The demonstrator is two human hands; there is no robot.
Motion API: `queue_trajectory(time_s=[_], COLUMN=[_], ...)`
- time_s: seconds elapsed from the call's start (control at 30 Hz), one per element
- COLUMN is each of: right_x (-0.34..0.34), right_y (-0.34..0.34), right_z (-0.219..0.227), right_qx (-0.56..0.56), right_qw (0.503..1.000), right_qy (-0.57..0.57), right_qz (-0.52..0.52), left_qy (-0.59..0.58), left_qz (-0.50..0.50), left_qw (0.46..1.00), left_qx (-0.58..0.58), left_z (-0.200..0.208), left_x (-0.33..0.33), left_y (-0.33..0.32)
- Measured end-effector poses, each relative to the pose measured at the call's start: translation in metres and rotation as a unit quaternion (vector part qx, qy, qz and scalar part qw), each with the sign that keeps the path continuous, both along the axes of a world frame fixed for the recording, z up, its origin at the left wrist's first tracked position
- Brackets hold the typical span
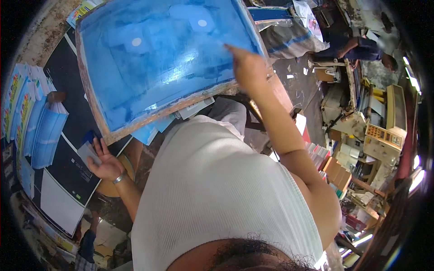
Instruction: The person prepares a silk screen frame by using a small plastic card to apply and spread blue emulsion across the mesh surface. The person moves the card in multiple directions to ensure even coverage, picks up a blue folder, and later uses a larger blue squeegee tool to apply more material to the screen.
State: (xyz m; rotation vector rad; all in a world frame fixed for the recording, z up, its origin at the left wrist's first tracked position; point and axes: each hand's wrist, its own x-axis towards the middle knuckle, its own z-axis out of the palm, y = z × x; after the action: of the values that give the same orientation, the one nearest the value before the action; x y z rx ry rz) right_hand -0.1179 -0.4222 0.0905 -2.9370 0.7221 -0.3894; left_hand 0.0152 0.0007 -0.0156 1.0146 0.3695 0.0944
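Observation:
A large blue screen (149,77) in a worn wooden frame (167,110) is tilted in front of me; two white dots sit on lighter blue patches of it. My right hand (249,72) is over its right part, index finger stretched toward the blue surface. The other fingers look curled and slightly blurred, and I make out nothing in them. Whether the fingertip touches the screen is unclear. Below the frame's near left corner, my left hand (107,165) has its fingers spread, a metal band at the wrist. Beside its fingers is a small grey-white card (87,152).
Stacks of printed booklets (47,131) stand on a black table surface (74,113) at left, with a white sheet (58,203) nearer. Blue sheets (151,128) show under the frame. Another person (361,49) is at far right; someone's arm (88,241) shows lower left. Cluttered shelves and boxes (337,174) fill the right.

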Motion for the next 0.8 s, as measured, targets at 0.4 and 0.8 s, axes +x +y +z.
queue_trajectory(time_s=[0.4, 0.8], right_x=[-0.008, 0.008], right_y=[-0.031, -0.029], right_z=[0.006, 0.04], right_qx=[0.072, 0.066], right_qw=[0.979, 0.993], right_qy=[-0.05, -0.084], right_qz=[0.183, 0.058], left_qy=[0.001, -0.005], left_qz=[-0.015, -0.017], left_qw=[1.0, 1.0], left_qx=[-0.009, -0.015], left_z=[0.01, 0.003], left_x=[0.007, 0.015], left_y=[-0.007, 0.001])
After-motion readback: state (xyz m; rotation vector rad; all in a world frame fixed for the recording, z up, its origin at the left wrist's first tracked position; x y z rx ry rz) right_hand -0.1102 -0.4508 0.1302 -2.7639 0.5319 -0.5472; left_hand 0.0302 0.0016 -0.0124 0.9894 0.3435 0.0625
